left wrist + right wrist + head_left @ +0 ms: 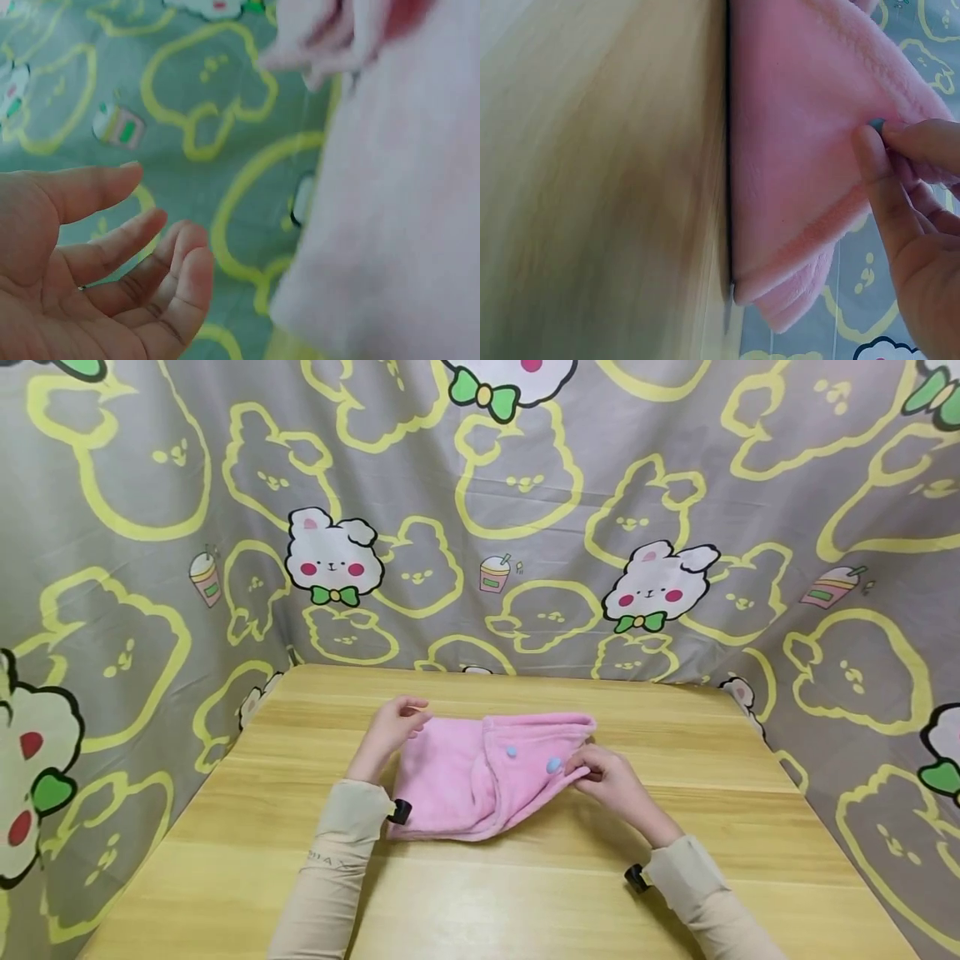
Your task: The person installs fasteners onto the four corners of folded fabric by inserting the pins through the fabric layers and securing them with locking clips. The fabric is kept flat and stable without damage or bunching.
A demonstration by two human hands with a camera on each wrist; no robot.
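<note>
A pink plush cloth lies folded in the middle of the table, its right part lifted off the wood. Two light blue button-like discs sit on the folded right part. My right hand pinches the cloth's right edge between thumb and index finger. A small blue-grey disc shows at those fingertips in the right wrist view. Near the cloth's far left corner, my left hand has loosely bent fingers and holds nothing. The left wrist view shows a gap between that hand and the cloth.
The light wooden table extends around the cloth on all sides. A grey curtain with yellow outlines and cartoon rabbits hangs along the back and both sides. Black wrist cameras are strapped over both beige sleeves.
</note>
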